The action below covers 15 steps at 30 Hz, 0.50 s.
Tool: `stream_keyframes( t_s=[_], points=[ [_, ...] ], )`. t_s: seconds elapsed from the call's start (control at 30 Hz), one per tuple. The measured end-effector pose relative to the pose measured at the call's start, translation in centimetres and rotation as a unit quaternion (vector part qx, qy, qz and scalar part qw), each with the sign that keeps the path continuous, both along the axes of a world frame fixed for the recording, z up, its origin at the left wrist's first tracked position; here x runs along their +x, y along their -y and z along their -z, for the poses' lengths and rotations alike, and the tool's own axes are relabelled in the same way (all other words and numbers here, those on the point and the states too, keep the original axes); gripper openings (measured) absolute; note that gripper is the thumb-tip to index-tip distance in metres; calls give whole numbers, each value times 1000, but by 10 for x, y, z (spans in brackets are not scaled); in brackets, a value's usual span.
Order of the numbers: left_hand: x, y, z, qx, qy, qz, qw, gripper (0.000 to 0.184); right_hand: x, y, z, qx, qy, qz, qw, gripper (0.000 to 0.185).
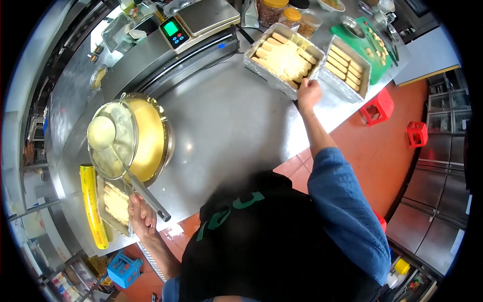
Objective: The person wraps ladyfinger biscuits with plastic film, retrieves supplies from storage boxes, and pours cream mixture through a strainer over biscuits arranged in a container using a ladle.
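My right hand (pixel 309 94) is closed on the near right corner of a lined metal tray (pixel 272 79), where pale cream (pixel 288 59) lies over finger biscuits (pixel 305 54). A steel bowl (pixel 170 143) of yellow mixture (pixel 150 141) stands at the left. Over its left side sits a round strainer (pixel 135 136) with a ladle (pixel 101 133) in it. My left hand (pixel 142 216) is closed just below the strainer, apparently round its thin handle, beside the ladle's dark grip. Close to that hand is another tray of biscuits (pixel 116 204).
A second biscuit tray (pixel 366 83) adjoins the first. Behind them are jars (pixel 290 17) and a green board (pixel 375 70). A scale (pixel 209 17) stands at the back, and a yellow roll (pixel 92 206) lies at the left edge. Red stools (pixel 380 106) are on the floor.
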<state>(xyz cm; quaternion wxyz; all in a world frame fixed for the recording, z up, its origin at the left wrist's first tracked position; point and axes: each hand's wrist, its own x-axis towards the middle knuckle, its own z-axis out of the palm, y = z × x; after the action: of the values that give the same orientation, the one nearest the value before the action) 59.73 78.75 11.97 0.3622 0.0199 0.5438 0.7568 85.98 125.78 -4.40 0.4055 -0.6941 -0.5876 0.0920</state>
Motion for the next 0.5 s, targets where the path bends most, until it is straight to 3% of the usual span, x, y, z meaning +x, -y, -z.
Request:
stream_keyframes(
  t_s=[0.13, 0.23, 0.33, 0.37, 0.43, 0.5],
  points=[
    [-3, 1, 4, 8, 12, -5, 1000, 16, 3, -8, -1, -1, 29, 6, 1000, 26],
    [-5, 4, 8, 13, 15, -11, 1000, 14, 18, -16, 3, -3, 75, -24, 997, 39],
    [-7, 7, 14, 26, 8, -8, 1000, 12, 61, -47, 36, -129, -166, 29, 977, 56],
    [-5, 5, 13, 24, 7, -16, 1000, 12, 63, -29, -17, -222, -298, 52, 927, 67],
    [1, 3, 8, 10, 5, -26, 1000, 13, 102, -59, -2, -191, -378, 151, 893, 78],
    [3, 5, 7, 10, 9, -30, 999, 13, 134, -92, 8, -162, -474, 163, 850, 63]
  ],
)
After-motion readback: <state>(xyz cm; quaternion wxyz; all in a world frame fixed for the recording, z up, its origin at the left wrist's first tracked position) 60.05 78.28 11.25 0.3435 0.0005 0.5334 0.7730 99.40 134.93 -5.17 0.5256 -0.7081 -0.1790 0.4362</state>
